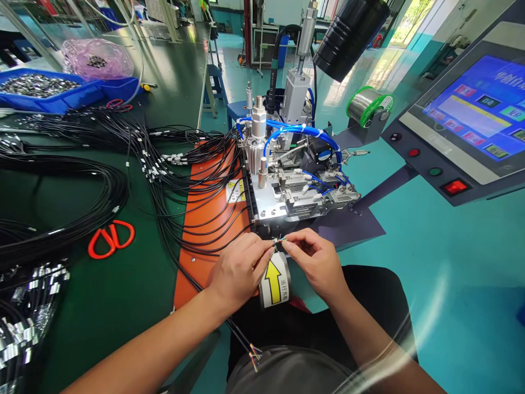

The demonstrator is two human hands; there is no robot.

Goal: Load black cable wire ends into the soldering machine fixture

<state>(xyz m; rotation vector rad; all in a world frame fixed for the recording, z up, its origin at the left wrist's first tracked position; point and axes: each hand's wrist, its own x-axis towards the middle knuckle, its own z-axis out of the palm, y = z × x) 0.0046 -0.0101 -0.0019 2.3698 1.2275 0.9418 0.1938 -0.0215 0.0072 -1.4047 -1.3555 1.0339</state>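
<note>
My left hand (245, 262) pinches the end of a black cable close to the front of the machine (287, 186). Beside it, my right hand (315, 261) has thumb and forefinger closed on the thin coloured wires (281, 239) at that cable's end. Just below my fingertips is a round metal part with a yellow arrow label (275, 280). More black cables (205, 213) run across the orange plate (197, 273) into the machine's left side. Near my lap hang a few cable ends with bared coloured wires (254, 355).
Red-handled scissors (111, 239) lie on the green table (135, 306) among coiled black cables (102, 180). A blue tray (41, 90) of small metal parts stands at the far left. To the right are a solder wire spool (369, 106) and a control screen (479, 109).
</note>
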